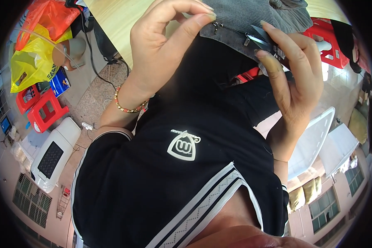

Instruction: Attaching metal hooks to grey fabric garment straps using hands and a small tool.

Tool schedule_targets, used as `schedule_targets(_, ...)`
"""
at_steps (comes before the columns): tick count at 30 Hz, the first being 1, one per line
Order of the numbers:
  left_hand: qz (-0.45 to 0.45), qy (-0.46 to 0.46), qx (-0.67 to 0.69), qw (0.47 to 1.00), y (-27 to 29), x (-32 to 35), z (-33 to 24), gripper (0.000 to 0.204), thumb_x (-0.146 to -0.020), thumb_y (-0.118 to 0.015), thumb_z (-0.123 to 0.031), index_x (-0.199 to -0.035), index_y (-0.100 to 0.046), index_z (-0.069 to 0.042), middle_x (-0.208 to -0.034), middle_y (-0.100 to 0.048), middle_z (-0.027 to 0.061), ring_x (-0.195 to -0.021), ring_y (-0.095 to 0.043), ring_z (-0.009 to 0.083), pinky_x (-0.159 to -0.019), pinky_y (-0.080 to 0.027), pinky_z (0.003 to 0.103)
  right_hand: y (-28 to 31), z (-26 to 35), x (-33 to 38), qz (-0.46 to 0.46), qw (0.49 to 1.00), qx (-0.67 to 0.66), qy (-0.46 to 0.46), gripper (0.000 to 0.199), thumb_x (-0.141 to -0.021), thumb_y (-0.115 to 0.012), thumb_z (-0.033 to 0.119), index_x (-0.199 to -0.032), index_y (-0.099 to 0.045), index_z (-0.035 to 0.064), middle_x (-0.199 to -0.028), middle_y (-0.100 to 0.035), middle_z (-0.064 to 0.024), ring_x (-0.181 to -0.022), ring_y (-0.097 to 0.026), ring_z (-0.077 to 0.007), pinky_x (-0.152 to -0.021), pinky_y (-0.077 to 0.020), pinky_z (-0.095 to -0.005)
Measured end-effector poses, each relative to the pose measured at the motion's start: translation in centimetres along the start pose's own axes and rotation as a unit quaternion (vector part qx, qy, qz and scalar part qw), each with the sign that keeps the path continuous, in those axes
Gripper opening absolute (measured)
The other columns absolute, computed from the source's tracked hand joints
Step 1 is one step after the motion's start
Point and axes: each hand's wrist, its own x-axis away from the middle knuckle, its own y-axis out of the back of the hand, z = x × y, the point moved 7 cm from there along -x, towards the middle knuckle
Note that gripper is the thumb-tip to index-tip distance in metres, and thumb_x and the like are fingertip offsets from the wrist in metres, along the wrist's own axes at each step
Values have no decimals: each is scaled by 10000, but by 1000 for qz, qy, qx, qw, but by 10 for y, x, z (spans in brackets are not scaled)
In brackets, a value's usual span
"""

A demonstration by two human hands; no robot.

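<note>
The left hand [165, 45] pinches the edge of a grey garment [239, 18] between thumb and forefinger, just beside a small metal zipper pull [216, 27]. The right hand [295, 78] is closed around small snips [263, 41], their blades touching the same edge near its fingertips. Keeping the cloth taut between both hands and the blades clear of the fabric would likely give a clean snip.

2 hands: the left hand [165, 45] and the right hand [295, 78]. 1 grey garment [244, 18], 1 pair of snips [264, 41], 1 beaded bracelet [126, 105], 3 red stools [45, 109], 1 yellow bag [31, 62].
</note>
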Motion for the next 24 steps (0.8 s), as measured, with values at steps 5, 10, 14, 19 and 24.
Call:
schedule_targets(5,-52,-449,246,858,-7,-9,20,92,-873,-702,31,-961,-673,29,-977,-668,136,-914,-639,209,-815,-501,288,-11,23,-18,38,999,22,14,414,-730,-819,54,-1137,-743,61,-901,-568,-60,-774,-539,-138,-628,-441,-251)
schedule_targets(10,-54,-441,280,851,-6,-8,22,78,-872,-708,28,-943,-675,27,-920,-677,123,-853,-649,206,-776,-512,283,-17,30,-26,51,995,85,25,405,-705,-828,62,-1103,-754,81,-884,-545,-43,-730,-523,-141,-605,-422,-259)
schedule_targets(14,-49,-433,289,853,-5,-9,21,75,-873,-706,29,-942,-675,30,-924,-680,120,-853,-650,204,-777,-511,282,-19,34,-31,67,989,122,45,368,-713,-826,85,-1076,-762,100,-872,-547,-24,-697,-528,-147,-593,-427,-272)
schedule_targets(19,-36,-421,295,857,-6,-11,21,61,-880,-698,28,-935,-672,33,-922,-680,114,-853,-649,200,-777,-509,281,-21,38,-33,61,988,140,25,332,-727,-819,109,-1055,-765,108,-870,-563,-19,-702,-558,-151,-595,-439,-273)
schedule_targets(24,-19,-410,300,861,-6,-14,13,57,-892,-674,34,-948,-662,37,-929,-672,121,-851,-638,194,-786,-501,276,-22,41,-33,58,984,163,42,327,-725,-818,112,-1047,-763,106,-875,-570,-17,-707,-575,-153,-601,-448,-271)
